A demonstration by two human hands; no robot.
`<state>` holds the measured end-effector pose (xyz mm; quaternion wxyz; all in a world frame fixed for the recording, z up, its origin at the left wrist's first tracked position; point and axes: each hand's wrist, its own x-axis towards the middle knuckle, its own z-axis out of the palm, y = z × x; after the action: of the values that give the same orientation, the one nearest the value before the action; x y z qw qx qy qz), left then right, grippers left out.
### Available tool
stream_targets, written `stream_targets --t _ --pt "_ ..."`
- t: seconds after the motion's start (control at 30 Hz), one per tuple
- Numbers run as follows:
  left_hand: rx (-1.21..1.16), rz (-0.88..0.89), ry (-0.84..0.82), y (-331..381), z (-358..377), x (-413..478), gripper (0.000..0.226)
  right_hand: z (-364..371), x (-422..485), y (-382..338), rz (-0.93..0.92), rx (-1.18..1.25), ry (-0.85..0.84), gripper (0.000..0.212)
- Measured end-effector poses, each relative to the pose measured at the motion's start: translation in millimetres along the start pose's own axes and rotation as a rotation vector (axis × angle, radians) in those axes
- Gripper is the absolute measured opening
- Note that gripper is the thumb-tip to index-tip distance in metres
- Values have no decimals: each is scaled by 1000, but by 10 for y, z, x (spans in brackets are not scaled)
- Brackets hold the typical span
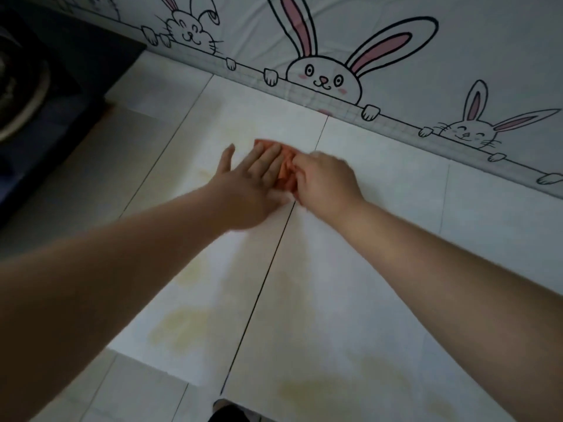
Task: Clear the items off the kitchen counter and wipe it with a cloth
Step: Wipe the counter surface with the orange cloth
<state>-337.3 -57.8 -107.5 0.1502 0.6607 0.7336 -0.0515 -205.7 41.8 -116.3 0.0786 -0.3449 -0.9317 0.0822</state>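
**Both hands on an orange cloth at mid-table**

A small orange cloth [285,170] lies bunched on the pale tiled table [380,269], a little above the centre of the frame, close to a dark seam between two tiles. Only a strip of it shows between the two hands.

The left hand [253,184] reaches in from the lower left and lies flat with its fingers [268,159] spread apart, the fingertips resting on the cloth's left part; its grip is apart, pressing down rather than clasping. The right hand [326,178] comes in from the lower right, its fingers curled onto the cloth's right edge, its grip pinched together on the fabric. Both hands are slightly blurred.

Yellowish stains [182,330] mark the tiles in the lower part of the frame. A dark stove [45,95] fills the upper left corner. Along the top runs a wall covering printed with cartoon rabbits [324,77].
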Motion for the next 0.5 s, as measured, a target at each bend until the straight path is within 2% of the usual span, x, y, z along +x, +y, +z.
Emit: stream_targets --t 0.1,0.23,0.37,0.5 --pt "102 79 66 79 239 -722 78 -29 -638 -295 -128 101 54 21" --pt "114 86 -23 73 429 -1229 69 -22 -1071 -506 -237 111 8 25" --pt "113 79 -16 -24 375 -1058 68 32 -876 -394 -283 67 -27 27" --pt "139 -6 25 -160 191 -495 72 4 -203 -153 -202 -19 -50 21"
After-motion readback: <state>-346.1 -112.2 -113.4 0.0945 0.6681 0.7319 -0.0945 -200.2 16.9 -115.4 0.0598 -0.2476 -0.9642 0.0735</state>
